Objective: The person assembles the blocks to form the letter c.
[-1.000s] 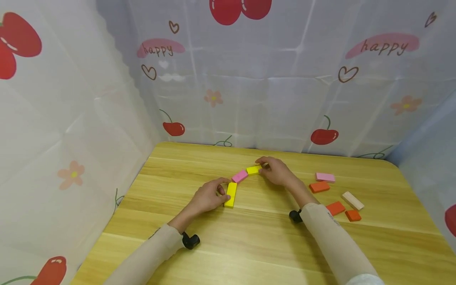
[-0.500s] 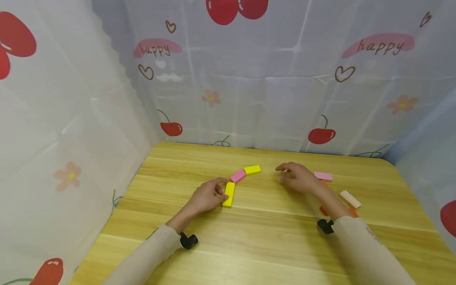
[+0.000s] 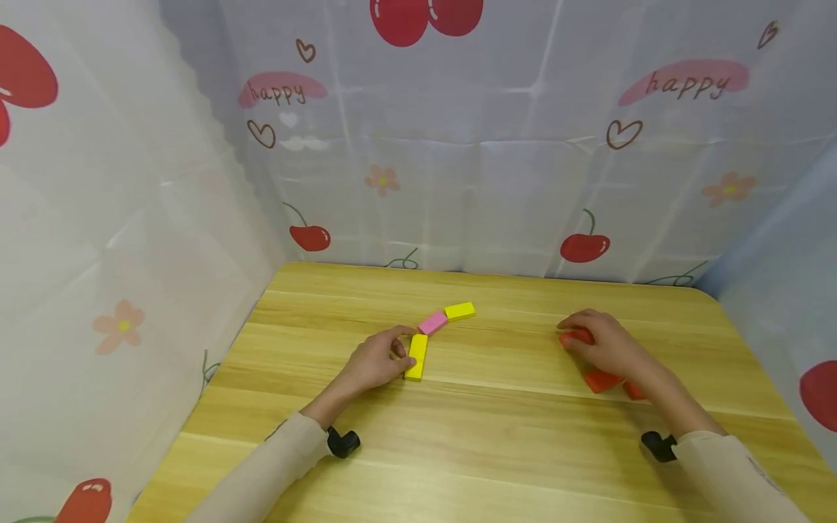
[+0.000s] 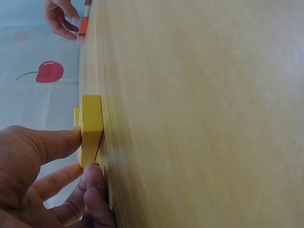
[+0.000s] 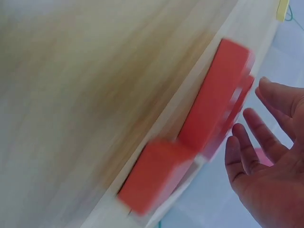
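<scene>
My left hand [image 3: 379, 359] stays at the left of the near yellow block [image 3: 419, 352], thumb on it near its front end and fingers at its side and far end. A pink block [image 3: 433, 323] and a second yellow block [image 3: 461, 311] continue from it in a curved row. My right hand [image 3: 608, 349] reaches over the right-hand blocks, fingers parted and relaxed around an orange-red block [image 3: 575, 336]. In the right wrist view nothing is between those fingers [image 5: 261, 137]. Two more orange-red blocks, a longer one [image 3: 601, 380] and a smaller one [image 3: 634, 390], lie under the wrist.
The wooden table [image 3: 458, 450] ends at the back against a hanging cloth [image 3: 497, 203] printed with cherries. More cloth stands at the left and right sides. A black wrist camera [image 3: 343, 442] sits at the left cuff, another camera [image 3: 659, 446] at the right.
My right hand has left the far yellow block and moved right to the orange-red blocks, now covering the pink and plain wood blocks there. The left hand has kept its place at the near yellow block.
</scene>
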Tool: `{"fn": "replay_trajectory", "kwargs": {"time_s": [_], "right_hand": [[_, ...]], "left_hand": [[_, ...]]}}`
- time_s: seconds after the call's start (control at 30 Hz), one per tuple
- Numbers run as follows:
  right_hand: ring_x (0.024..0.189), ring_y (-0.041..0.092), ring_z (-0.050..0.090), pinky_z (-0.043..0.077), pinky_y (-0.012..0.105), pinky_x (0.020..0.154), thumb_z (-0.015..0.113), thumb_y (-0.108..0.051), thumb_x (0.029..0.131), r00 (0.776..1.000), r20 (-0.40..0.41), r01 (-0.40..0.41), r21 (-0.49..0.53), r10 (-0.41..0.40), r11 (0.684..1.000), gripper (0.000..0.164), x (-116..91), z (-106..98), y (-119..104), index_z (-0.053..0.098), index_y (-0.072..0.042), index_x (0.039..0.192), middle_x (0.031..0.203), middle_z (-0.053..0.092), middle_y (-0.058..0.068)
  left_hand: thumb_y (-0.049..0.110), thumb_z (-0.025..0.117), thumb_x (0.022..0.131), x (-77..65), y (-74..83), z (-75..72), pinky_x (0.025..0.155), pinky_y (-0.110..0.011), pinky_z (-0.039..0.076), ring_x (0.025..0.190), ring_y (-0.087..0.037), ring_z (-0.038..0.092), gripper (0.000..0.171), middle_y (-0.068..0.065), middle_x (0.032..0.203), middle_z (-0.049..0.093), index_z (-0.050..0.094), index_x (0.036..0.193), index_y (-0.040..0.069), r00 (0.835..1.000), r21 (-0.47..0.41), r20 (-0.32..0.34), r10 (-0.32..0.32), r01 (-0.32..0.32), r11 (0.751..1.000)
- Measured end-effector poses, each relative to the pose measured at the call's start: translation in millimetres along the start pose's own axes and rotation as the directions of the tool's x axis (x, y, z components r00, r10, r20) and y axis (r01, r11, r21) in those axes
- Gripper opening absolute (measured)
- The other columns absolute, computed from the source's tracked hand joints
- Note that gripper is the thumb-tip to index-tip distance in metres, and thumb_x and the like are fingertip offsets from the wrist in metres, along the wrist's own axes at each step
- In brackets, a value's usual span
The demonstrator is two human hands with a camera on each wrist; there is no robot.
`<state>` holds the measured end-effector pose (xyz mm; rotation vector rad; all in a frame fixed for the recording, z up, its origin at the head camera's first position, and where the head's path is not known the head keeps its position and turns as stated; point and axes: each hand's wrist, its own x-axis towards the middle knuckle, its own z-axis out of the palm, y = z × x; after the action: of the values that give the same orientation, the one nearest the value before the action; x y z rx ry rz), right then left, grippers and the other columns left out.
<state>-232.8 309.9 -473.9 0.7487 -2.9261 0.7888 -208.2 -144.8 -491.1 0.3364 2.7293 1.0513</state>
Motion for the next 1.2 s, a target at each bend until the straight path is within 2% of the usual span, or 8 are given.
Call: {"fn": "replay_trajectory", "kwargs": {"time_s": [0.13,0.47,0.6,0.87,1.2], "right_hand": [[0.126,0.053,0.063,0.048,0.07,0.107,0.077,-0.01,0.098,0.999,-0.003,-0.041,-0.017,0.041,0.999,0.034,-9.7,-6.0,5.4,0.073,0.002,0.13,0.131,0.073,0.026],[0.108,0.043,0.073,0.058,0.062,0.095,0.074,-0.009,0.1,0.982,0.074,-0.173,0.01,0.172,0.985,0.036,-20.8,-10.5,17.5,0.069,0.006,0.133,0.127,0.071,0.031],[0.104,0.038,0.073,0.059,0.059,0.094,0.073,-0.009,0.101,0.981,0.069,-0.183,0.001,0.183,0.983,0.033,-19.6,-10.5,18.1,0.071,0.004,0.13,0.122,0.074,0.026],[0.103,0.038,0.072,0.058,0.061,0.094,0.074,-0.011,0.1,0.98,0.063,-0.187,-0.009,0.187,0.982,0.031,-16.6,-8.8,19.2,0.072,0.004,0.128,0.119,0.074,0.025],[0.112,0.042,0.067,0.052,0.065,0.103,0.072,-0.016,0.103,0.974,0.081,-0.212,-0.025,0.214,0.977,0.033,-3.6,-6.8,6.6,0.072,0.002,0.13,0.128,0.072,0.027]], "left_hand": [[0.026,0.081,0.097,-0.3,-1.3,0.1,0.064,-0.031,0.043,0.074,-0.017,0.057,0.055,0.001,0.097,0.068,0.062,0.149,0.023,1.0,0.0,-0.003,0.0,0.0,1.0],[0.025,0.081,0.097,-1.5,-1.6,0.2,0.064,-0.031,0.042,0.073,-0.017,0.056,0.056,0.0,0.097,0.067,0.062,0.149,0.022,1.0,-0.01,0.0,0.003,-0.003,1.0],[0.026,0.081,0.097,-1.7,-1.0,0.4,0.064,-0.031,0.042,0.074,-0.017,0.056,0.056,0.0,0.097,0.067,0.062,0.15,0.023,1.0,-0.006,-0.002,0.0,0.0,1.0],[0.026,0.081,0.097,-0.6,-2.4,-0.3,0.064,-0.031,0.042,0.073,-0.017,0.056,0.056,0.001,0.097,0.067,0.062,0.15,0.023,1.0,0.002,-0.005,0.002,-0.002,1.0],[0.025,0.081,0.097,0.4,-2.9,-0.5,0.063,-0.03,0.042,0.072,-0.016,0.056,0.057,0.001,0.096,0.068,0.062,0.15,0.021,1.0,0.0,0.0,0.017,-0.017,1.0]]}}
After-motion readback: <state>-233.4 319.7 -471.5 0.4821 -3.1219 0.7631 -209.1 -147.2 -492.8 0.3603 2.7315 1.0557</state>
